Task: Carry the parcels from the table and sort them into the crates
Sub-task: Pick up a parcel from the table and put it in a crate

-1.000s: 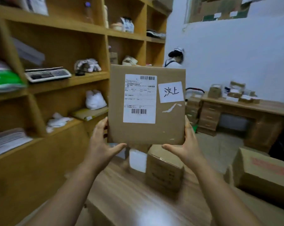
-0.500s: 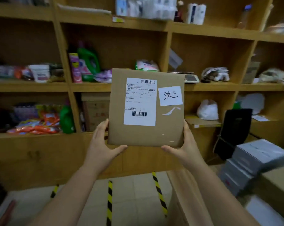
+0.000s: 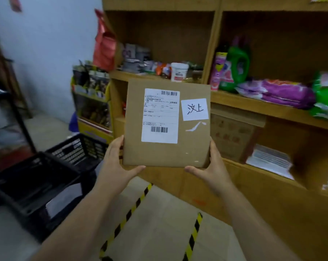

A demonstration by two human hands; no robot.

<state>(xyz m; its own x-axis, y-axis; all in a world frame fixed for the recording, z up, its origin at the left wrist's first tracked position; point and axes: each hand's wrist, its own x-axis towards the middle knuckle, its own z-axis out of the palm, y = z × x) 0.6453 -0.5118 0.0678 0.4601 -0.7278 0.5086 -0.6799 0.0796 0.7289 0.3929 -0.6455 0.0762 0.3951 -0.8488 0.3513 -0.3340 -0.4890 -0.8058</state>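
Shift since earlier frames: swung leftward along the shelving; desk and cartons gone from sight, black crates and blue-white wall now at left; parcel at the same height before the chest, grip unchanged.
Parcel (image 3: pixel 167 125): flat brown cardboard box, held upright in mid-air, face toward the camera, in front of the wooden shelf unit (image 3: pixel 257 106), well above the floor.
Labels: white shipping label (image 3: pixel 160 115) with two barcodes on the left half; small white note (image 3: pixel 195 109) with handwritten characters at upper right; torn white scrap just below the note.
Left hand (image 3: pixel 116 164): grasping the lower left corner, thumb tucked under the bottom edge, fingers up along the side and behind.
Right hand (image 3: pixel 213 166): grasping the lower right corner the same way, thumb under the bottom edge, fingers behind the side.
Crates (image 3: pixel 46 178): black, slatted, on the floor at lower left, apart from the parcel; white sheet inside the nearer one.
Floor: pale tiles with yellow-and-black striped tape (image 3: pixel 129 213) running below the forearms.
Shelves: green bottle (image 3: pixel 236 66), pink spray can (image 3: pixel 217 71), white tub (image 3: pixel 179 71), purple packet (image 3: pixel 278 93); red bag (image 3: pixel 103 42) hanging at the unit's left end.
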